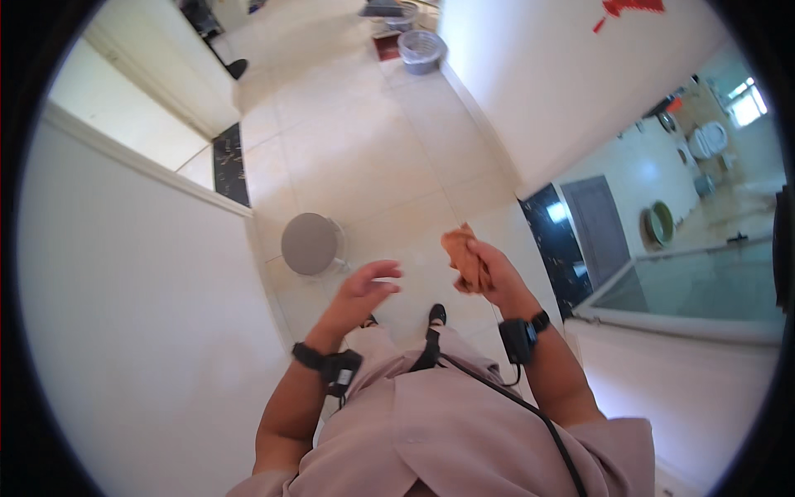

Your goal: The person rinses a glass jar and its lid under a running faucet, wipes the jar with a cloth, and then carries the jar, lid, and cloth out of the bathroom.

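In my right hand (494, 272) is a crumpled orange-brown cloth (467, 258), gripped between thumb and fingers in front of my body. Its folds hang out on the left side of the hand. My left hand (370, 286) is raised at about the same height, its fingers apart and nothing in them. A gap of bare air separates it from the cloth. Below and to the left of that hand, a round grey-topped stool (310, 243) stands on the floor.
White walls flank the tiled floor (364, 166). At the far end stands a grey lined bin (421, 54). A doorway on the right, with a dark threshold (553, 244), shows a grey mat (596, 232), a green basin (659, 222) and a toilet (709, 141). Another doorway opens at left.
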Action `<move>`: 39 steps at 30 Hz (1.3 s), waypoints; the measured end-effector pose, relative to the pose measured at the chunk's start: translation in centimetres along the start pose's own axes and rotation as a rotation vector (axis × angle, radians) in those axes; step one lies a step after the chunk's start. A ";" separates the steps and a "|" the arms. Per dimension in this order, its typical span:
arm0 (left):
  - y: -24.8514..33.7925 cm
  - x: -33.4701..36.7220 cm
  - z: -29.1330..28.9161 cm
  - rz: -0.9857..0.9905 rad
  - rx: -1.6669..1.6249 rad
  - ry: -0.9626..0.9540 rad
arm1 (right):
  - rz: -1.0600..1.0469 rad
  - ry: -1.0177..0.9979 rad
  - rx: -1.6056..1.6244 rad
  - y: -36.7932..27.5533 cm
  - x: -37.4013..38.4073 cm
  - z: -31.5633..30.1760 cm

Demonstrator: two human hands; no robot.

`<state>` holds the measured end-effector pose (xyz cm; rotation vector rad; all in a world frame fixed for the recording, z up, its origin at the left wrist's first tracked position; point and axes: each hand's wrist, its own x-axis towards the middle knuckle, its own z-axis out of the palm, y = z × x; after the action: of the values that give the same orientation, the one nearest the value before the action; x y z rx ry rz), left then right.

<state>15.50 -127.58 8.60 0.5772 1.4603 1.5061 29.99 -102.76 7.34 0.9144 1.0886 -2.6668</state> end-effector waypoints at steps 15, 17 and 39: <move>-1.6 -7.5 -14.4 -0.144 -0.078 0.183 | -0.196 0.192 0.402 8.8 8.1 6.1; -1.9 -7.8 -15.7 -0.150 -0.090 0.206 | -0.094 0.305 0.408 9.2 8.4 6.5; -8.6 -1.3 -28.0 -0.285 -0.189 0.762 | 0.184 0.305 0.323 2.0 37.3 14.7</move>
<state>-4.94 -144.23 -4.34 -0.3618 1.8260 1.6831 -6.78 -109.90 -7.14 1.4404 0.5835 -2.6478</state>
